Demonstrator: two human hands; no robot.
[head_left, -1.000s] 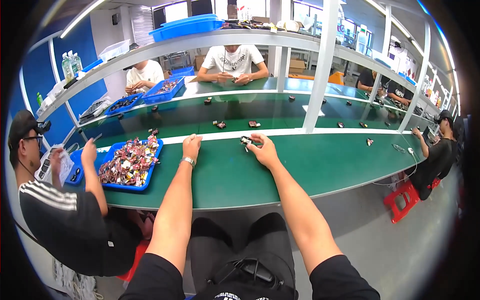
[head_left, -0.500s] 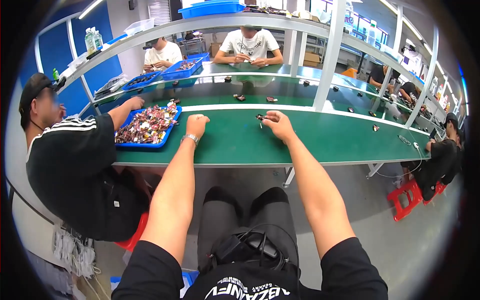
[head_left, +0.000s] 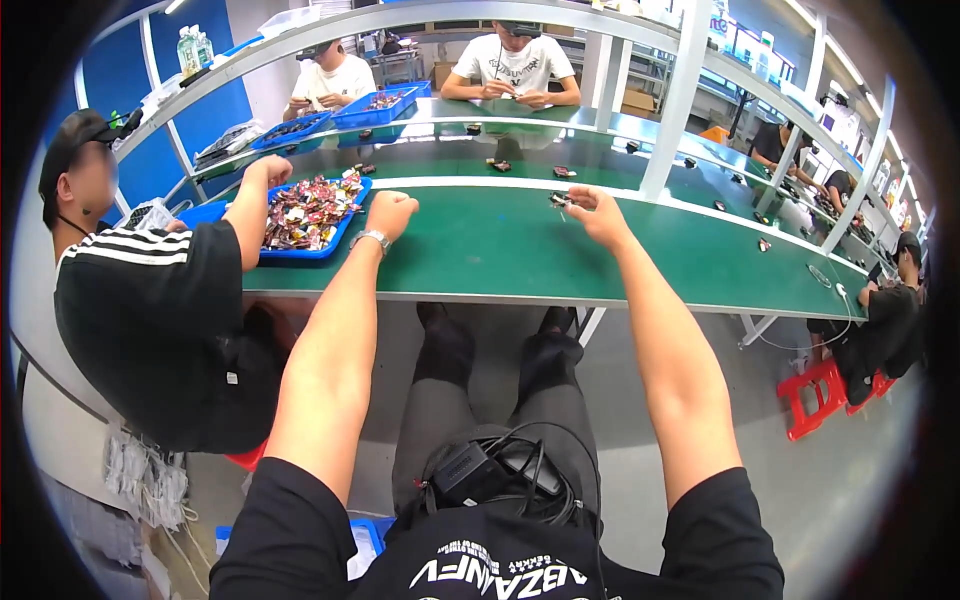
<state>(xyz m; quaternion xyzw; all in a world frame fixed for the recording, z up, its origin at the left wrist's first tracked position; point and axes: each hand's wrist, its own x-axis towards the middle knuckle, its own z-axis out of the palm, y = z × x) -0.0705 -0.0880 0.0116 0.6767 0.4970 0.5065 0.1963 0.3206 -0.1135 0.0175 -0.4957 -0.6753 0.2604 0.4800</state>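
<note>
My left hand is closed above the green tabletop, just right of a blue tray. Its fingers are curled, and anything inside them is hidden. Heaped in the tray are many small dark-red, black and pale parts. Farther right, my right hand pinches a small dark part with a pale bit between thumb and fingertips, over the table near the white rail. The part is too small to name its kind.
At my left a co-worker in a black shirt reaches an arm over the tray. Beyond the rail, small parts lie spaced along a dark green surface. A white post rises right of my right hand. Two people sit opposite.
The view has shifted, so the table sits higher in the picture. My hands are farther apart: the left is nearer the tray, the right farther right with the small part still in it.
</note>
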